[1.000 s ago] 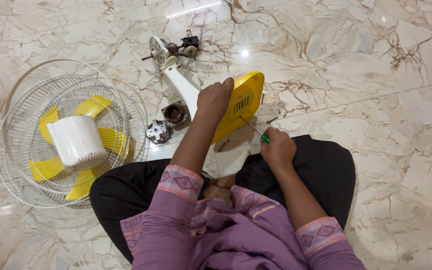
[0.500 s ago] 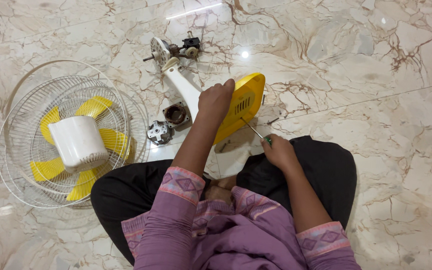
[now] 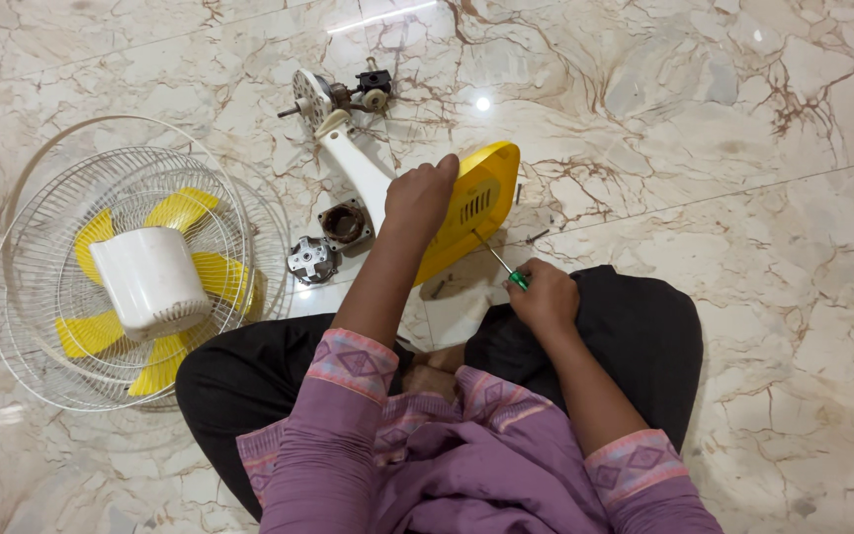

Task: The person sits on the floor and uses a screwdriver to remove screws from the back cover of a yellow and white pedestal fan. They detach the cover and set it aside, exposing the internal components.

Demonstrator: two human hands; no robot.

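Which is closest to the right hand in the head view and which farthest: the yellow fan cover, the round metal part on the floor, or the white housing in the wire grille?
From the right hand:
1. Yellow fan cover, just up-left.
2. Round metal part, further left on the floor.
3. White housing, far left in the wire grille.

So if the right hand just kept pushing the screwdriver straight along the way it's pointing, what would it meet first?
Probably the yellow fan base. The right hand aims the green-handled screwdriver up and to the left, with its tip at or near the vented yellow face. Depth is unclear, so contact can't be confirmed.
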